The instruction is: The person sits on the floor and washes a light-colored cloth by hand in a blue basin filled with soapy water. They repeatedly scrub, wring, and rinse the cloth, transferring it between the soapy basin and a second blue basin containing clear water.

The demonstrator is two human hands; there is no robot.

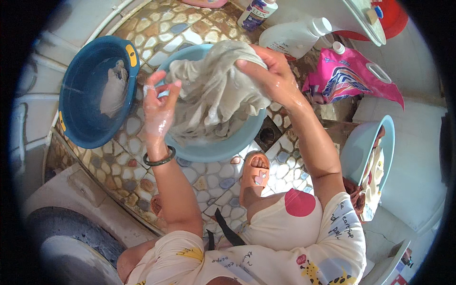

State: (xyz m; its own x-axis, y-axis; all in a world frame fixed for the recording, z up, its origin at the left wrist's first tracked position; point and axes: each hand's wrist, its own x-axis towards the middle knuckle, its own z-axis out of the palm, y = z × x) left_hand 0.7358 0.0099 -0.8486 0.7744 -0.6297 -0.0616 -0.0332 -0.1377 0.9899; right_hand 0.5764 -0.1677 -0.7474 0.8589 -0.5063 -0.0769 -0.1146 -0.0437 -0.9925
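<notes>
A wet, pale grey cloth is lifted in a bunch over a light blue plastic basin, its lower folds hanging into the basin. My right hand grips the cloth's upper right side, thumb on top. Suds cling to my left hand, which is beside the cloth's left edge with its fingers apart and nothing between them. A dark bangle circles my left wrist. The cloth hides much of the basin's inside.
A dark blue tub at left holds water and a pale cloth. A white jug, a pump-less Lux bottle and a pink detergent pouch stand behind. At right, a tilted basin holds clothes. Pebble-patterned tiles cover the floor.
</notes>
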